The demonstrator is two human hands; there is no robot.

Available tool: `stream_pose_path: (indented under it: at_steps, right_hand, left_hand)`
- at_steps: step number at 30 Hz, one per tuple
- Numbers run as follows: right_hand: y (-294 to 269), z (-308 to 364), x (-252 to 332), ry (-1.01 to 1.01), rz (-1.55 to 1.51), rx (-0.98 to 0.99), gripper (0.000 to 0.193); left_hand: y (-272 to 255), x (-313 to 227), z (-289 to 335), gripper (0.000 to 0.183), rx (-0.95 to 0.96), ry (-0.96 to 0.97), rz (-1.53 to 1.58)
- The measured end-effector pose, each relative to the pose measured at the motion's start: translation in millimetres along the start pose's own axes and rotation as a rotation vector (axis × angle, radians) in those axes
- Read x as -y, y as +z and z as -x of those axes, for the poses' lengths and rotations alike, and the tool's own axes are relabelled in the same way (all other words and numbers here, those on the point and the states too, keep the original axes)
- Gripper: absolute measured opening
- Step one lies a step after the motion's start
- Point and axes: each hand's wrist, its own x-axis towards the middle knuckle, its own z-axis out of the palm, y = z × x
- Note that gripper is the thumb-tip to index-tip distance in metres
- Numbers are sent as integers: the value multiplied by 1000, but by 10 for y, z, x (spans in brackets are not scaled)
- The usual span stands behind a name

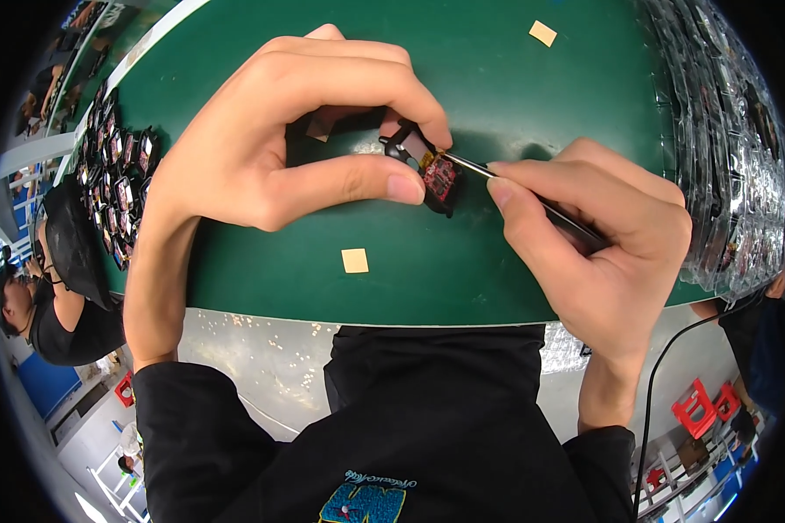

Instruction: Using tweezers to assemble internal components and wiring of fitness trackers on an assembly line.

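Note:
My left hand [262, 139] pinches a small black device housing [445, 207] between thumb and fingers, above the green table. The housing is tilted and its inside faces up, showing a red circuit board [442, 178] with a yellowish strip at its upper end. In my right hand [602, 235] is a pair of dark tweezers [567, 225] with a bright metal tip, held like a pen. Their tip meets the upper edge of the board, close to my left fingertips; whether it grips anything is too small to tell.
Many similar open housings [122, 174] lie grouped at the table's left edge. Clear plastic trays [715, 166] are stacked along the right. Two cream paper squares, one near [355, 261] and one far [543, 34], lie on the green tabletop [462, 279]. Another person [70, 305] sits at left.

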Motion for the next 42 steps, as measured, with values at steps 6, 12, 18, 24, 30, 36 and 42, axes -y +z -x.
stream_pose_path:
  at_steps: [6,12,18,24,30,36,42]
  right_hand:
    - [-13,15,8,-13,28,-4,16]
    - [22,24,-17,-58,12,-20,16]
    - [-9,22,20,-7,28,-6,16]
    - [5,37,-38,-46,-10,-13,15]
    - [15,52,-4,-66,30,-23,17]
    - [0,59,-17,-83,-10,-61,15]
    - [-27,65,3,16,-80,-270,11]
  left_hand:
    - [-15,-2,19,50,16,-6,-22]
    - [-11,-8,9,50,21,-9,-26]
    - [-11,8,29,49,7,22,-29]
    - [10,-16,13,50,8,-6,-27]
    - [-3,-9,21,50,0,30,-43]
    - [-44,-34,65,53,9,-26,-47]
    - [31,-182,-54,57,-63,-8,-216]
